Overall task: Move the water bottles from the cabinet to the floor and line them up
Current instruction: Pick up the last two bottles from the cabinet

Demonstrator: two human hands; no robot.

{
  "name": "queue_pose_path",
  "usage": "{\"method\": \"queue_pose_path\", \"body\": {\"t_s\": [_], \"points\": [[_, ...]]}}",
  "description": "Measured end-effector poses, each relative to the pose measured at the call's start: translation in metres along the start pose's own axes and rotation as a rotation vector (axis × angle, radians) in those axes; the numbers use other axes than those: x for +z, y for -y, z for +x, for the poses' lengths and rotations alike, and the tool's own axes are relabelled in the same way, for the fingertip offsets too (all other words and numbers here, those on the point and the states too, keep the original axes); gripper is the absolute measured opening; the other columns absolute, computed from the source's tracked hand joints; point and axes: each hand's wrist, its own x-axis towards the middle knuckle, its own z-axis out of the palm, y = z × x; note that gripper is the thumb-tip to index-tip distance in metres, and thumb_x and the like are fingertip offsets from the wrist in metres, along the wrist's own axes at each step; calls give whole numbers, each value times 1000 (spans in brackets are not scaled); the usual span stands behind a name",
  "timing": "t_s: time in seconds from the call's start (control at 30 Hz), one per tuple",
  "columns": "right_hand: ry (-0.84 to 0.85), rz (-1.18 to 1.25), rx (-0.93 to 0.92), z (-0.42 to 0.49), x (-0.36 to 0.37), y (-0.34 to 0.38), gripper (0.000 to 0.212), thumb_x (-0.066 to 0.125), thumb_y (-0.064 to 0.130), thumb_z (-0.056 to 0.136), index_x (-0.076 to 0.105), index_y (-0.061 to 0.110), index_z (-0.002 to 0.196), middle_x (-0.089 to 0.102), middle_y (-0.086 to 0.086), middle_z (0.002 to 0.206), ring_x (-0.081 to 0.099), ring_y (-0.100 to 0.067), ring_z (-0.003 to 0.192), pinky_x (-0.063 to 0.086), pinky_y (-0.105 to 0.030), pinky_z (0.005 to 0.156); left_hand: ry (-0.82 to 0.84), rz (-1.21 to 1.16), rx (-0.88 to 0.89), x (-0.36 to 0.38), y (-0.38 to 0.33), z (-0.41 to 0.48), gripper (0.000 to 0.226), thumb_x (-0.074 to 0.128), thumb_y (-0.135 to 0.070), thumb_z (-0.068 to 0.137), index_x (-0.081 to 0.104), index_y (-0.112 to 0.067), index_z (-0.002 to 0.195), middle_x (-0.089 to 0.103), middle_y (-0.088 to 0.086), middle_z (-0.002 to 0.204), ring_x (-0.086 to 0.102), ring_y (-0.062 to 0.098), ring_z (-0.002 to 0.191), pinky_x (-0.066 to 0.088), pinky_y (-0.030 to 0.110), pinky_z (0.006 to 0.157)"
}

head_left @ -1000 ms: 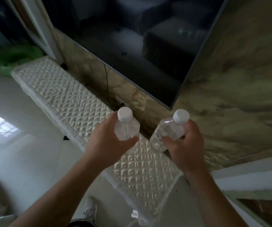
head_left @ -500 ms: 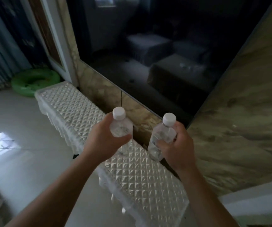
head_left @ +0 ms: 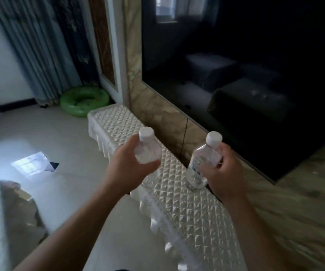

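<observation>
Your left hand (head_left: 132,165) is wrapped around the shoulder of a small clear plastic water bottle with a white screw cap (head_left: 148,152). Your right hand (head_left: 223,173) is clamped on the waist of a second clear white-capped bottle (head_left: 198,165), which tilts slightly inward. Both bottles are in the air, above the cabinet top and not yet on the floor.

Judging by their size they are light, but the thin walls will likely flex and crackle if you squeeze. The smooth plastic may slip, so grip the ribbed middle rather than the cap, and set each one down flat on its base.

Directly beneath your hands lies the low white cabinet with a glossy, diamond-embossed cover (head_left: 187,204), its bumpy surface catching the light. To the left of your left hand spreads the pale polished tile floor (head_left: 64,137), hard and reflective, so a bottle put down tilted could skid or tip.

Beyond your right hand, a large dark glass screen (head_left: 255,75) hangs on a veined beige stone wall (head_left: 157,112). Further off, past your left hand, a green inflatable ring (head_left: 83,102) rests below grey-blue pleated curtains (head_left: 36,55).
</observation>
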Motion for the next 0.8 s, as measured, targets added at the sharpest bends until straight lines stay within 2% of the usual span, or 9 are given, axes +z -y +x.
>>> {"method": "queue_pose_path", "body": {"t_s": [0.07,0.17,0.33,0.57,0.7,0.8], "points": [[25,15,-14,4,22,14,48,64,35,63,53,32,110,63,12,91,60,-5,82,46,-26,67,-33,7,-18,-21,11,5,56,80,-50,58,54,-40,106,65,-17,93,62,4,87,55,41,75],[75,22,-38,11,53,31,53,65,35,64,52,33,115,64,9,96,63,-10,85,54,-36,73,-89,12,-54,-48,26,11,54,84,-44,60,53,-40,104,64,-18,93,61,2,84,54,36,73],[167,31,-59,28,98,47,59,64,29,65,52,31,122,64,8,107,62,-14,96,55,-43,84,-149,38,-100,-77,49,22,64,87,-38,63,54,-36,118,62,-19,100,62,6,90,47,23,71],[316,86,-51,83,156,51,62,61,34,64,49,35,125,63,7,112,62,-16,103,55,-49,86,-255,50,-166,-100,79,60,67,87,-38,60,57,-32,119,67,-19,101,65,6,94,56,37,83],[380,136,-75,126,181,51,57,62,27,69,49,33,125,63,8,111,63,-12,99,56,-46,85,-299,61,-182,-104,91,98,67,85,-41,59,57,-29,119,67,-16,104,64,5,96,56,37,84],[430,132,-114,162,200,52,59,63,29,69,49,33,126,63,9,111,63,-10,99,56,-43,84,-350,89,-192,-102,97,129,59,87,-37,60,57,-32,111,65,-21,97,63,-3,90,55,29,78]]}}
